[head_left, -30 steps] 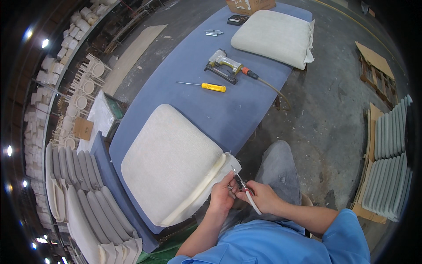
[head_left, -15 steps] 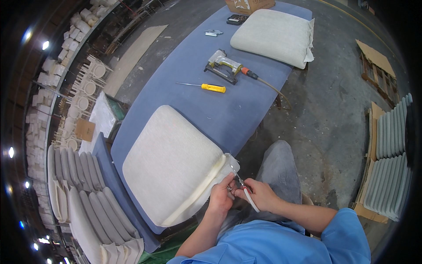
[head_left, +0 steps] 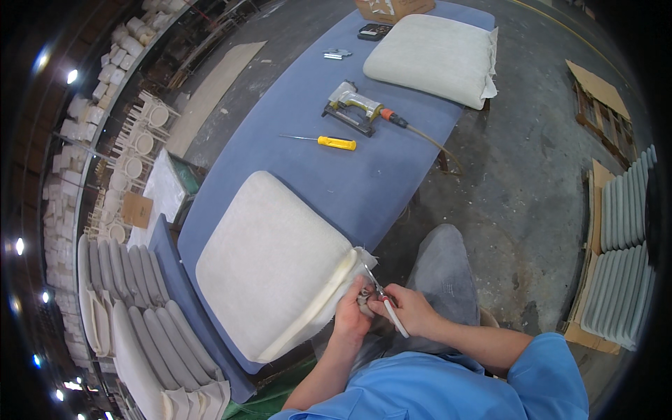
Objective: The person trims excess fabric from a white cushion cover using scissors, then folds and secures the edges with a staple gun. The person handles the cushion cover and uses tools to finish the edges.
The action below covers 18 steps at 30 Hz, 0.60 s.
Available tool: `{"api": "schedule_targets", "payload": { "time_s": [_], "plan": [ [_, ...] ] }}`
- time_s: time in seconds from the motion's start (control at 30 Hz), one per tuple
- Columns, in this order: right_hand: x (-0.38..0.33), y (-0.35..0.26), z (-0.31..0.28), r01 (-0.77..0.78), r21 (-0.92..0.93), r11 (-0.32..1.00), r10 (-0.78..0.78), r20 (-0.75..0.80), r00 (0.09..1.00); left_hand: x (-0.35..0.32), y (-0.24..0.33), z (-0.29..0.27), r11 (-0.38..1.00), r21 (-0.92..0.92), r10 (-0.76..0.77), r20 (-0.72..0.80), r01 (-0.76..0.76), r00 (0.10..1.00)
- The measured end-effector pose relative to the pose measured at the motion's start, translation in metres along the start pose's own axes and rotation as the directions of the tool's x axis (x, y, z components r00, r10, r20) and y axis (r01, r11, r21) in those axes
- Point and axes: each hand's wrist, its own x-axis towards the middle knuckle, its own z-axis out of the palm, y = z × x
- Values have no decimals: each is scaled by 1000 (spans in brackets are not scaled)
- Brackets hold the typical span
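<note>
A white padded seat cushion [head_left: 273, 262] lies on the near end of the blue table, its loose fabric edge [head_left: 343, 287] hanging over the side toward me. My left hand [head_left: 352, 316] is closed on a bunched piece of that fabric at the cushion's near right corner. In my right hand [head_left: 414, 311] is a pair of scissors [head_left: 396, 320] with red and white handles. The metal blades point up and away, against the fabric by the corner. My fingers partly hide the handles, so how far the blades are apart is unclear.
On the blue table [head_left: 280, 112] lie a yellow-handled screwdriver [head_left: 337, 143], a staple gun [head_left: 352, 106] with an air hose, metal strips [head_left: 337, 54] and another white cushion [head_left: 430, 59]. Stacked grey cushions [head_left: 164, 343] stand at left, more panels [head_left: 616, 294] at right.
The fabric flap at the corner has been drawn in and bunched near my left fingers. The scissors have shifted slightly left and down. My view has moved a little.
</note>
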Motion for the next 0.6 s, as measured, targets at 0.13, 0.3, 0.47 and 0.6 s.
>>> {"api": "schedule_targets", "payload": {
  "time_s": [0.13,0.3,0.47,0.6],
  "plan": [
    [1,0,1,-8,38,999,6,34,999,8,-5,-5,999,2,44,-78,-44,996],
    [-2,-8,-4,-26,58,998,23,61,998,9,-8,-6,998,47,36,-27,-34,999],
    [0,-8,-4,-42,55,998,38,78,996,10,-9,-6,998,3,64,176,-66,982],
    [0,-10,-6,-52,36,998,48,103,994,14,-4,-8,998,-53,55,272,-42,961]
  ]
}}
